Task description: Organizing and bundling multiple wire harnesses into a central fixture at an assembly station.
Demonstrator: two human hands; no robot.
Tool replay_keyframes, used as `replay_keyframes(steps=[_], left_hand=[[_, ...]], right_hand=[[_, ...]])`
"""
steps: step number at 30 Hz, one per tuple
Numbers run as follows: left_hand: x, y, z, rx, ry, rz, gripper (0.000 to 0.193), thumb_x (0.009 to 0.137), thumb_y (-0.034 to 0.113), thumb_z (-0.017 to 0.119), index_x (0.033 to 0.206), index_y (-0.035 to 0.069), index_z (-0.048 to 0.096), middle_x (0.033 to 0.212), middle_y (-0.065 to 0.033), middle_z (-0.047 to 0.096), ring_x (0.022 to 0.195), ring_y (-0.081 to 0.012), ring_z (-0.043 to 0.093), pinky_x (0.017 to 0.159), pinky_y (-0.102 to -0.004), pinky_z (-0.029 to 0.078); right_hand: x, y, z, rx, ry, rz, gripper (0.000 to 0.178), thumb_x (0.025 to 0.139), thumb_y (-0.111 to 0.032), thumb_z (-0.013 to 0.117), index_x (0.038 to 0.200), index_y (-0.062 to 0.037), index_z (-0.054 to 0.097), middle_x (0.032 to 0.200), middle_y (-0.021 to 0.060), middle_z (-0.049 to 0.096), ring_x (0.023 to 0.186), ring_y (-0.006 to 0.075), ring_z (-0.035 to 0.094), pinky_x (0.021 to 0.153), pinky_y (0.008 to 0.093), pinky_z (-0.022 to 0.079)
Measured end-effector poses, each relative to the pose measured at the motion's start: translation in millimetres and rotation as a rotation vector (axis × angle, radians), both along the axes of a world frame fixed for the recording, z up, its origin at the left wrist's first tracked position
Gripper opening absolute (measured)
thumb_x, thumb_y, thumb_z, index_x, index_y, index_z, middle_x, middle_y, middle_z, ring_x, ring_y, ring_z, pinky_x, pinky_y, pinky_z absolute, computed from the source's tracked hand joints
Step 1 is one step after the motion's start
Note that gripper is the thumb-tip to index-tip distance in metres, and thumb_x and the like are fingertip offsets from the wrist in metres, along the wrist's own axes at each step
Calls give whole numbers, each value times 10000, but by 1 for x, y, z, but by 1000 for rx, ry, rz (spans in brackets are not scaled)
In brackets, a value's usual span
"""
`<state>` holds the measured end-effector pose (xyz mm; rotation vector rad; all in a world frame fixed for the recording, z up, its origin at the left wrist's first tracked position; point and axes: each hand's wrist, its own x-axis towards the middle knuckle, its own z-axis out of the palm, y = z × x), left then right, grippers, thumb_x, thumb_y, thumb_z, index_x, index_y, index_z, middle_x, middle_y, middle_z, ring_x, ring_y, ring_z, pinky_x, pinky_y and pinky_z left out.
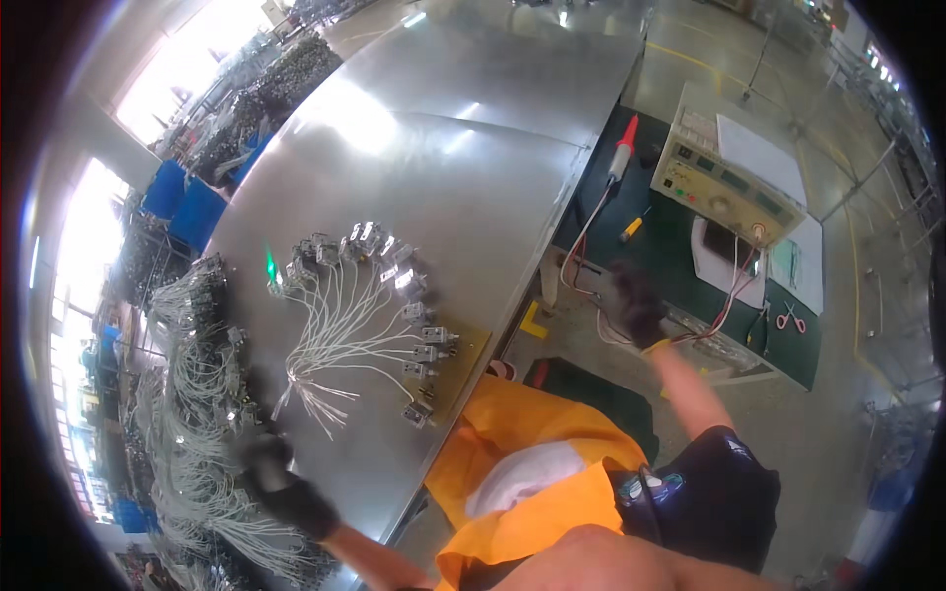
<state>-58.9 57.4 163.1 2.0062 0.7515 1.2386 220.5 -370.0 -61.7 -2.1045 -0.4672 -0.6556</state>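
Observation:
My left hand (286, 490), in a dark glove, is over the left edge of the metal table, beside a heap of white-wired parts (197, 414). Motion smears its fingers. A bundle of white wires (340, 340) lies fanned out on the metal tabletop (473, 217), small metal switch-like parts (431, 352) at the wire ends. By the far left end of the fan stands a green pointed piece (272, 266). My right hand (638, 307), also in a dark glove and blurred, is at the near edge of the green-topped table, close to the red and white leads (724, 313).
On the green tabletop (591, 217) sit a beige test instrument (729, 187), a red-tipped probe (623, 158), a yellow-handled screwdriver (636, 227), scissors (790, 317) and papers (806, 261). A gap separates the tables. Blue bins (187, 207) stand beyond the heap.

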Motion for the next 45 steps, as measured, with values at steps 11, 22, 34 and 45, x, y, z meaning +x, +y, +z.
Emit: replay_keyframes(steps=[11,22,34,45], left_hand=[[98,155,-165,-354,391,-67,383,903,107,562,1282,65,586,1250,-155,634,1171,-313,582,960,-409,483],[113,173,-130,123,1042,-202,196,845,178,556,971,147,704,990,-176,697,936,-373,666,836,-451,517],[117,137,61,772,469,-210,309,898,163,568,1196,82,551,1049,-227,664,936,-410,647,821,-464,521],[68,92,55,773,146,-50,484,777,35,589,1255,107,583,969,-157,696,808,-347,673,706,-424,528]], right_hand=[[15,-71,32,-262,-37,-577,382,948,-241,623,1295,-85,603,1294,212,582,1253,406,487,1073,454,379],[75,84,92,399,252,299,247,972,-52,575,1197,25,644,1266,122,638,1137,179,608,1010,305,473],[36,332,222,-170,-112,793,1046,765,-434,806,1523,-16,218,1517,224,368,1389,342,398,1123,405,365],[-86,435,212,276,301,1212,1149,676,-244,894,1545,-78,160,1473,185,442,1332,295,484,1059,381,442]])
